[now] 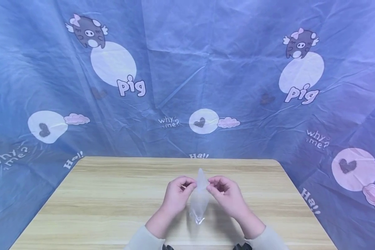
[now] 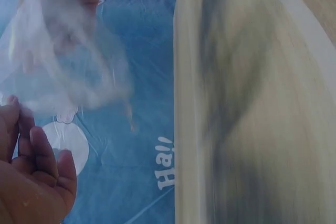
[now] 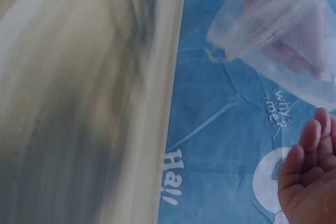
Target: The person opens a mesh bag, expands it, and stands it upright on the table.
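Note:
A thin, see-through plastic bag (image 1: 200, 201) hangs between the two hands over the table, its mouth spread into a narrow gap in the head view. The left hand (image 1: 177, 196) pinches one side of it between thumb and forefinger. Opposite, the right hand (image 1: 227, 196) pinches the other side the same way. In the left wrist view, the bag (image 2: 105, 72) is blurred, and the left hand (image 2: 39, 174) has its other fingers loosely bent. Through the bag (image 3: 236, 30) in the right wrist view, part of the left hand shows; the right hand (image 3: 312, 171) is at its edge.
Below the hands lies a light wood-grain table (image 1: 112, 198), with the hands' shadows on it. A blue cloth (image 1: 181, 69) printed with pigs, hearts and words hangs behind the table and along both sides.

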Motion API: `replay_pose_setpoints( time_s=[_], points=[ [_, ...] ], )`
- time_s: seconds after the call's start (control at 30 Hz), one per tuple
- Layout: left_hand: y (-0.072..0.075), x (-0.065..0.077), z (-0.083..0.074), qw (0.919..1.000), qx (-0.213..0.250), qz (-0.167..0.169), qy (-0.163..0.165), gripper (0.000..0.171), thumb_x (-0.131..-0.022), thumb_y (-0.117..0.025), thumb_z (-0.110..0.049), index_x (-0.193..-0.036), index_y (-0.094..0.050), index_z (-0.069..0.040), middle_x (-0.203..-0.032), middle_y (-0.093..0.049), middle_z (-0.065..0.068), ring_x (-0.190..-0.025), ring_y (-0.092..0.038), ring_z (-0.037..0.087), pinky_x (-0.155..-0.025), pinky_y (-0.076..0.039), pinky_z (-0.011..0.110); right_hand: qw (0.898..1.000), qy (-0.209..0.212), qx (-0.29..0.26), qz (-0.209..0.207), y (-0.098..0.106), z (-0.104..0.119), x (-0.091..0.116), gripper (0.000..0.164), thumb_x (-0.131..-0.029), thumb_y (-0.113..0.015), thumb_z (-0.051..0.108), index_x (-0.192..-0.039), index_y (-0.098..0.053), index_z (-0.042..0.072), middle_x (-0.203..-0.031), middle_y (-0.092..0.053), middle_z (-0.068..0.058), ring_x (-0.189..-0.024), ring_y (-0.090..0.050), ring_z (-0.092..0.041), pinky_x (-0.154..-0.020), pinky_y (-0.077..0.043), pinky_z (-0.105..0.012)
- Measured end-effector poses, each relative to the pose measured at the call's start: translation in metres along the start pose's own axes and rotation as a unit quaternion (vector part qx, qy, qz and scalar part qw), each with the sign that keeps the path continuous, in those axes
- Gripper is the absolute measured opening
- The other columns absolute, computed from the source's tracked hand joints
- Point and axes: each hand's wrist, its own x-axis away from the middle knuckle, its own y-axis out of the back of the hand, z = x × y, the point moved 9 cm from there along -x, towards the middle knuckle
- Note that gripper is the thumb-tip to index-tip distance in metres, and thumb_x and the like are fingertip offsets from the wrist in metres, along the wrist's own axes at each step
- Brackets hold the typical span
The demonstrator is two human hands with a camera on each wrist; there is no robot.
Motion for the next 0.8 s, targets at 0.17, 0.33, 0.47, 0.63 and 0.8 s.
replay_pose_setpoints(
  time_s=[0.17,0.33,0.47,0.63,0.8],
  points=[
    [-0.004,-0.001,0.0,1.0,-0.001,-0.007,-0.005,0.003,-0.096,-0.074,-0.005,-0.094,-0.076,-0.004,-0.087,-0.072,0.003,-0.078,-0.063,0.01,-0.069,-0.055,0.024,0.998,0.003,-0.027,0.048,-0.013,-0.003,0.002,0.007,-0.093,-0.075,-0.004,-0.099,-0.074,-0.001,-0.085,-0.07,-0.005,-0.072,-0.061,-0.008,-0.061,-0.054,-0.026],
    [-0.006,0.001,0.003,0.9998,-0.006,0.017,-0.003,0.005,-0.097,-0.073,-0.006,-0.095,-0.074,-0.002,-0.089,-0.071,0.002,-0.081,-0.062,0.009,-0.071,-0.056,0.025,0.999,0.007,0.0,0.038,-0.01,-0.006,0.002,0.011,-0.093,-0.077,-0.002,-0.087,-0.073,0.008,-0.083,-0.07,-0.002,-0.072,-0.062,-0.007,-0.063,-0.055,-0.026],
    [-0.001,0.001,0.005,0.9989,-0.021,0.042,0.001,0.006,-0.101,-0.07,-0.007,-0.096,-0.073,-0.005,-0.092,-0.069,-0.001,-0.085,-0.061,0.01,-0.074,-0.054,0.026,0.999,0.017,0.03,0.041,-0.005,-0.006,0.002,0.015,-0.093,-0.076,-0.002,-0.085,-0.073,0.011,-0.083,-0.07,0.001,-0.074,-0.062,-0.006,-0.065,-0.056,-0.027],
    [0.009,-0.002,0.004,0.9972,-0.048,0.057,-0.004,0.01,-0.105,-0.064,-0.009,-0.098,-0.071,-0.01,-0.095,-0.066,-0.005,-0.083,-0.057,0.011,-0.074,-0.051,0.026,0.995,0.037,0.06,0.065,0.001,-0.003,0.002,0.017,-0.095,-0.074,0.0,-0.087,-0.074,0.015,-0.085,-0.071,0.005,-0.076,-0.061,-0.006,-0.066,-0.055,-0.027],
    [0.015,-0.005,0.004,0.996,-0.065,0.06,-0.016,0.015,-0.108,-0.06,-0.011,-0.096,-0.069,-0.016,-0.095,-0.065,-0.005,-0.087,-0.056,0.013,-0.078,-0.05,0.03,0.992,0.037,0.081,0.087,0.003,-0.002,-0.001,0.017,-0.097,-0.075,0.005,-0.088,-0.073,0.02,-0.087,-0.07,0.008,-0.078,-0.06,-0.006,-0.065,-0.053,-0.028]
  ],
)
